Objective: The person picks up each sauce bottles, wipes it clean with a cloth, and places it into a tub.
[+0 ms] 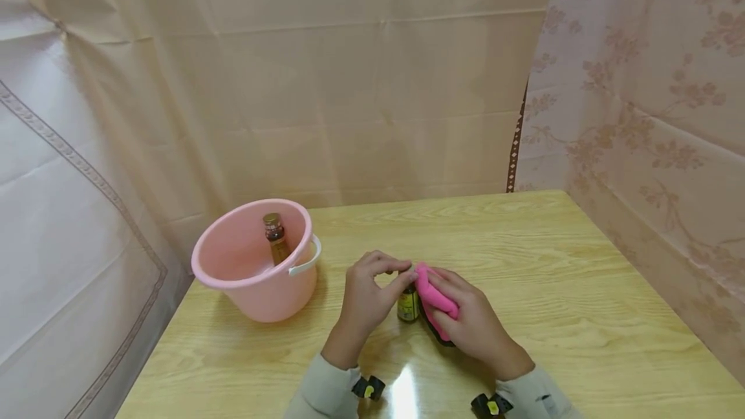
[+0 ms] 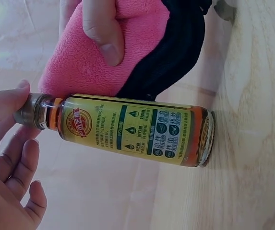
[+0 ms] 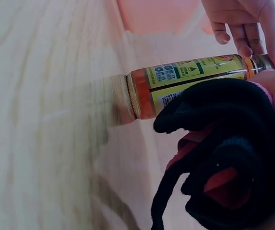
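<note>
Pink cloth (image 1: 436, 297) in R hand (image 1: 476, 319), L hand (image 1: 369, 291) pinches btl cap (image 2: 31, 111).

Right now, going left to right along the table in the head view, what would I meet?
Pink plastic bucket, left hand, small glass bottle with a yellow-green label, bright pink cloth with black edging, right hand.

On the bottle (image 2: 127, 130), a yellow label (image 2: 115, 127) carries Chinese print (image 2: 102, 125), a red emblem (image 2: 79, 122), drop signs (image 2: 131, 130) and a barcode (image 3: 168, 100), digits blurred.
</note>
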Motion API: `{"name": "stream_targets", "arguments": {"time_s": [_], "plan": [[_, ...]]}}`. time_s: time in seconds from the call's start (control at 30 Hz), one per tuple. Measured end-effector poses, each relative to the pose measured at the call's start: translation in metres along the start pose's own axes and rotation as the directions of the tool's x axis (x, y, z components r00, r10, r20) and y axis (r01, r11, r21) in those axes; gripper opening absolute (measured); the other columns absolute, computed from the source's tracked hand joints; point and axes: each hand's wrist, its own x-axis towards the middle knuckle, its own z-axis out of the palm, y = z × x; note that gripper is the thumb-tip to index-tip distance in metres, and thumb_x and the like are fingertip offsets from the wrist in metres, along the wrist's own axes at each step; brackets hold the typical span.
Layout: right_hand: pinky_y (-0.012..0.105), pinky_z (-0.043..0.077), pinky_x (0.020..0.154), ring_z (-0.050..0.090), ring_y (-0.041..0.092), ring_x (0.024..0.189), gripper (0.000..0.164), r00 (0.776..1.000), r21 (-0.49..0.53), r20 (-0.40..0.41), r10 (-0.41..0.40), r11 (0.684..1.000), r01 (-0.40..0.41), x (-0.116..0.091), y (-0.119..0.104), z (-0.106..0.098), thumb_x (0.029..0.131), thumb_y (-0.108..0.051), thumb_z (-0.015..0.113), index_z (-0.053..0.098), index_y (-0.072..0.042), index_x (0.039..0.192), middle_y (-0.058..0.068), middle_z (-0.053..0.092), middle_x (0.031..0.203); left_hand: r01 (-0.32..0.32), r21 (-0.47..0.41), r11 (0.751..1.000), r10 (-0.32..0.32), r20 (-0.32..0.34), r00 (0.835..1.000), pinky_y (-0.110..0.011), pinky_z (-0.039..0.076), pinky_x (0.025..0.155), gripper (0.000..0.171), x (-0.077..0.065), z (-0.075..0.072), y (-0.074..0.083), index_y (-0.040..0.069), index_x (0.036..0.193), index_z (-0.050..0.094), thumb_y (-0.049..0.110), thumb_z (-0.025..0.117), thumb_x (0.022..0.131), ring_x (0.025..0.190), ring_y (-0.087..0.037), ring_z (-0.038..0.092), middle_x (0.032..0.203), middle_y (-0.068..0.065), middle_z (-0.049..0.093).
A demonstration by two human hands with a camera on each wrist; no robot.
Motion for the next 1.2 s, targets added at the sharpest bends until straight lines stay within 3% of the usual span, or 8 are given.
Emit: {"name": "stream_targets", "arguments": {"time_s": [0.3, 0.47, 0.67, 1.03, 1.2], "plan": [[0.042, 0.058, 0.094, 0.064, 0.018, 0.121, 0.063, 0.997, -0.004, 0.035, 0.067, 0.998, -0.067, -0.001, -0.003, 0.002, 0.087, -0.004, 0.076, 0.061, -0.019, 0.146, 0.0, 0.063, 0.143, 0.009, 0.022, 1.0, -0.009, -0.004, 1.0, -0.034, 0.057, 0.078, 0.018, -0.003, -0.003, 0.001, 0.018, 0.103, 0.083, 0.028, 0.085, 0.088, 0.091, -0.01, 0.067, 0.097, 0.009, 0.076], [0.04, 0.057, 0.095, 0.065, 0.018, 0.12, 0.056, 0.987, 0.005, 0.077, 0.142, 0.99, -0.143, -0.001, -0.004, 0.003, 0.088, -0.007, 0.076, 0.065, -0.017, 0.142, 0.001, 0.065, 0.139, 0.011, 0.032, 0.999, -0.011, 0.0, 1.0, -0.03, 0.055, 0.08, 0.016, -0.003, -0.004, 0.0, 0.019, 0.103, 0.083, 0.027, 0.084, 0.089, 0.095, -0.008, 0.067, 0.1, 0.011, 0.077], [0.04, 0.056, 0.096, 0.064, 0.014, 0.117, 0.055, 0.969, -0.019, 0.13, 0.21, 0.978, -0.209, -0.003, -0.002, 0.003, 0.088, -0.008, 0.076, 0.066, -0.02, 0.141, -0.002, 0.066, 0.136, -0.04, 0.052, 0.998, 0.04, -0.01, 0.999, -0.033, 0.055, 0.084, 0.014, -0.003, -0.003, 0.0, 0.017, 0.101, 0.083, 0.024, 0.084, 0.089, 0.097, -0.012, 0.068, 0.102, 0.009, 0.079], [0.036, 0.055, 0.09, 0.064, 0.008, 0.103, 0.05, 0.948, -0.074, 0.191, 0.254, 0.967, -0.244, 0.002, 0.001, 0.004, 0.087, -0.008, 0.074, 0.07, -0.023, 0.135, -0.005, 0.07, 0.124, -0.089, 0.103, 0.991, 0.096, -0.059, 0.994, -0.037, 0.051, 0.084, 0.011, -0.005, -0.001, -0.002, 0.015, 0.101, 0.084, 0.021, 0.081, 0.092, 0.101, -0.018, 0.064, 0.106, -0.002, 0.073], [0.035, 0.054, 0.086, 0.063, 0.008, 0.098, 0.051, 0.932, -0.092, 0.196, 0.305, 0.952, -0.293, 0.001, 0.004, 0.0, 0.086, -0.006, 0.074, 0.071, -0.024, 0.134, -0.006, 0.07, 0.122, -0.133, 0.141, 0.981, 0.145, -0.079, 0.986, -0.039, 0.047, 0.084, 0.011, -0.002, 0.007, -0.001, 0.016, 0.1, 0.084, 0.02, 0.082, 0.09, 0.095, -0.016, 0.063, 0.1, 0.003, 0.071]]}}
